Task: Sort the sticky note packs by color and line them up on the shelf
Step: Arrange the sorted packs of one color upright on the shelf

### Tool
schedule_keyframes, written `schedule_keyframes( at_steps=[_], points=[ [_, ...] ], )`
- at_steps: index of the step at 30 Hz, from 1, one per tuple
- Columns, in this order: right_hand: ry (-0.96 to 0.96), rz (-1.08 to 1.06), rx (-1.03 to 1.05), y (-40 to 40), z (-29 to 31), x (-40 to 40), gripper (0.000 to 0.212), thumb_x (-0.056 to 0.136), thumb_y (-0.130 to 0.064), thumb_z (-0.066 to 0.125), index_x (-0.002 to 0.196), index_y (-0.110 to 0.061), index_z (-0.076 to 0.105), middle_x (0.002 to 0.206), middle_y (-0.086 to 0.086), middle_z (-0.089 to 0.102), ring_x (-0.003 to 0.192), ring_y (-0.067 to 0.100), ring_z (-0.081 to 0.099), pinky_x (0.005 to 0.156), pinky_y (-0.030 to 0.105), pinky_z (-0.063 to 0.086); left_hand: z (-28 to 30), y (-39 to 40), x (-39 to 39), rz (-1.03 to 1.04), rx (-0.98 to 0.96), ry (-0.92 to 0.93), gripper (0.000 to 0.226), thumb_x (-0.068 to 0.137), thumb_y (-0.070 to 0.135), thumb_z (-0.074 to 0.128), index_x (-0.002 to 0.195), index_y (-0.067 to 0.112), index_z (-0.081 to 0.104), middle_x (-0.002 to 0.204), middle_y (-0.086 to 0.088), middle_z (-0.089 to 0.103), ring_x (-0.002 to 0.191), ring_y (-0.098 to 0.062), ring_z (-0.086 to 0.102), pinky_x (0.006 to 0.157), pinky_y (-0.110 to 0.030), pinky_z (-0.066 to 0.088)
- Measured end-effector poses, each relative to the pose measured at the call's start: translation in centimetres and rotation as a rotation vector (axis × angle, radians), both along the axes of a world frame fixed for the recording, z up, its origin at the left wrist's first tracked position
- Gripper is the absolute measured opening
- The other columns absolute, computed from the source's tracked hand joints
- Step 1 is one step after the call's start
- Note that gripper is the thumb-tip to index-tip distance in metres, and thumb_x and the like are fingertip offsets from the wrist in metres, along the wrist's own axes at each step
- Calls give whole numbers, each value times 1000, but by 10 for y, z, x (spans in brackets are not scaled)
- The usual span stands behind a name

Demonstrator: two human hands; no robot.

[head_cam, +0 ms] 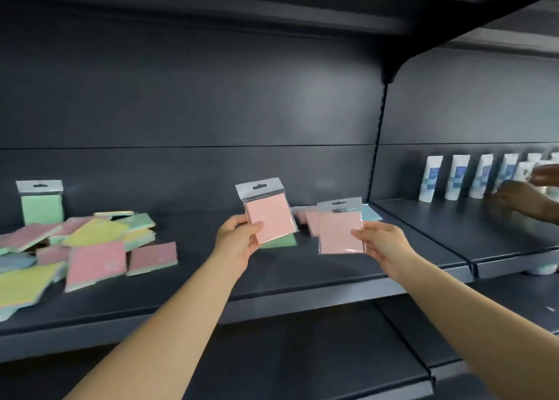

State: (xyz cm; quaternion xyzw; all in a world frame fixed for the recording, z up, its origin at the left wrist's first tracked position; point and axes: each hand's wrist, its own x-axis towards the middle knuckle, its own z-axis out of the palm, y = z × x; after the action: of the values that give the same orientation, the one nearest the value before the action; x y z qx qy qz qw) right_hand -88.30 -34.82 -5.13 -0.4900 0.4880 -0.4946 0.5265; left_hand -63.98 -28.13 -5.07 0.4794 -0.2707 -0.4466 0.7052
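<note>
My left hand grips a pink sticky note pack by its lower left corner, held upright above the dark shelf. My right hand pinches another pink pack by its right edge, with a further pack's header showing behind it. A green pack lies on the shelf under the left pack. Behind my right hand lie more pink packs and a blue pack. A mixed pile of pink, yellow, green and blue packs sits at the left. One green pack stands upright against the back wall.
On the neighbouring shelf section to the right stands a row of white tubes. Another person's hands reach among them at the far right. A lower shelf runs beneath, and an upper shelf overhangs.
</note>
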Motion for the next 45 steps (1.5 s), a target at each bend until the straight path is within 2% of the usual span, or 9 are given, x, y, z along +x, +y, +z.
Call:
schedule_keyframes(
  at_steps=[5, 10, 19, 25, 27, 30, 34, 41, 45],
  points=[
    [-71, 96, 14, -44, -26, -22, 19, 85, 6, 61, 103, 2, 63, 96, 16, 71, 83, 26, 69, 74, 29, 54, -10, -40, -39, 77, -26, 42, 22, 85, -10, 56, 102, 5, 57, 99, -12, 66, 95, -29, 63, 90, -40, 51],
    [3, 95, -55, -80, -33, -9, 13, 80, 8, 67, 83, -4, 66, 86, 13, 69, 83, 29, 66, 88, 41, 53, -23, -70, -54, 152, -37, 89, 29, 86, -7, 56, 114, 1, 56, 106, -12, 65, 92, -24, 64, 78, -28, 52],
    [158, 86, -115, -126, -41, 6, 14, 80, -2, 71, 90, -11, 69, 85, 4, 67, 80, 21, 63, 73, 26, 50, -36, -88, -49, 128, -57, 195, 27, 87, -7, 55, 112, 4, 58, 104, -10, 68, 87, -19, 66, 83, -30, 50],
    [129, 12, -96, -131, -42, 3, 36, 80, -28, 74, 111, -15, 62, 94, 0, 66, 88, 17, 62, 85, 32, 49, -35, -87, -68, 70, 8, -73, 20, 86, -5, 58, 103, 5, 60, 100, -10, 66, 93, -24, 64, 81, -34, 53],
    [6, 27, -115, -124, -37, 1, 31, 82, -35, 70, 103, -14, 65, 88, -1, 66, 73, 12, 57, 73, 27, 47, -35, -90, -84, 17, 36, -144, 19, 86, -5, 59, 102, 5, 60, 100, -10, 67, 91, -24, 65, 82, -37, 55],
    [-51, 168, -141, -115, -34, -2, 16, 87, -28, 66, 87, -12, 68, 73, -2, 63, 63, 12, 52, 59, 22, 41, -35, -100, -108, -17, 90, -239, 20, 87, -1, 59, 106, 6, 59, 102, -10, 68, 94, -25, 65, 89, -43, 53],
    [21, 231, -165, -113, -39, -4, 11, 82, -2, 67, 86, -12, 68, 86, 9, 71, 79, 22, 67, 68, 27, 51, -39, -108, -118, 103, 184, -588, 19, 84, 7, 63, 103, 12, 62, 99, -4, 67, 93, -20, 64, 82, -34, 52],
    [220, 189, -161, -126, -52, 0, 23, 81, -14, 72, 103, -11, 68, 95, 5, 70, 89, 21, 68, 82, 36, 56, -38, -105, -121, 183, 243, -834, 14, 82, 10, 66, 95, 11, 69, 87, -1, 68, 77, -14, 60, 65, -19, 46],
    [264, 159, -158, -128, -52, 3, 23, 83, -15, 69, 106, -10, 65, 100, 3, 66, 93, 20, 64, 84, 31, 53, -39, -109, -122, 215, 278, -885, 11, 81, 11, 67, 91, 9, 71, 81, -4, 65, 73, -16, 56, 67, -24, 45]
  ],
)
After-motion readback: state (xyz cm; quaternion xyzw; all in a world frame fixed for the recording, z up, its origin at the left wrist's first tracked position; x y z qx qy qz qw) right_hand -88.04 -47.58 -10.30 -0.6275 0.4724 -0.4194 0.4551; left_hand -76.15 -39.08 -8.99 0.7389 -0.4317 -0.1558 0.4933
